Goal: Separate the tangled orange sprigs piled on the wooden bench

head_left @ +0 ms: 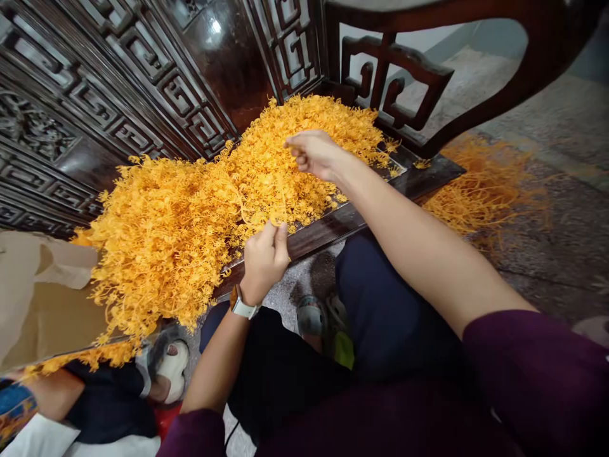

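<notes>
Orange heap (171, 209) covers most of the dark wooden surface (328, 231), banked against its carved back (233, 70), likely so it won't slide off. Left hand (265, 260), at the surface's front edge, pinches an orange piece (276, 221), seemingly to steady it. Right hand (311, 154), raised over the surface, has curled fingers; can't tell whether they grip anything.

Single head-worn view, forward and down, close above the orange heap (162, 235)

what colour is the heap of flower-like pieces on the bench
The heap is bright yellow-orange, clearest in the head view.
</notes>
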